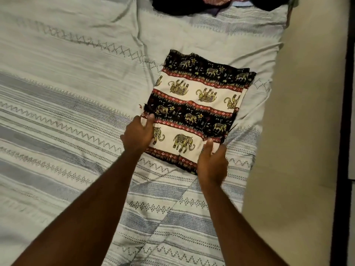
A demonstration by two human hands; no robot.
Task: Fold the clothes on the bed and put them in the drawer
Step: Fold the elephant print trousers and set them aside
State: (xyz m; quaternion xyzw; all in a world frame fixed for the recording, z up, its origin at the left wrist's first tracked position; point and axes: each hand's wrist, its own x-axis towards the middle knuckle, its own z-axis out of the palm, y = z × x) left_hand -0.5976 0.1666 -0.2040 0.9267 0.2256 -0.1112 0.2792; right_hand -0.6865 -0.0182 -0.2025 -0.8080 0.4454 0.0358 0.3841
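From my feed, the far left is all bed (57, 93), covered in a pale grey-green spread woven with blue-grey bands and dark zigzag lines, rumpled in long creases. Moving in, my left hand (138, 134) sits at the left edge of the folded elephant-print cloth (194, 108); its grip is closed on that edge, thumb lying on top of the fabric and the fingers tucked out of sight beneath it. The cloth itself lies flat on the bed just right of centre, a rough rectangle tilted slightly, with alternating cream and black stripes, red borders and gold elephants; several layers show at its far right corner. At the near right corner my right hand (212, 162) has the same kind of grip, thumb pressed down on the cream stripe, fingers curled under the edge so that I cannot see them. Both bare forearms reach in from the bottom of the view. At the top edge, beyond the cloth, a dark pile of clothes (182, 6) with something pink in it lies on the bed. Farthest right runs a plain beige surface (307, 112) beside the bed, then a dark vertical strip (343, 131).
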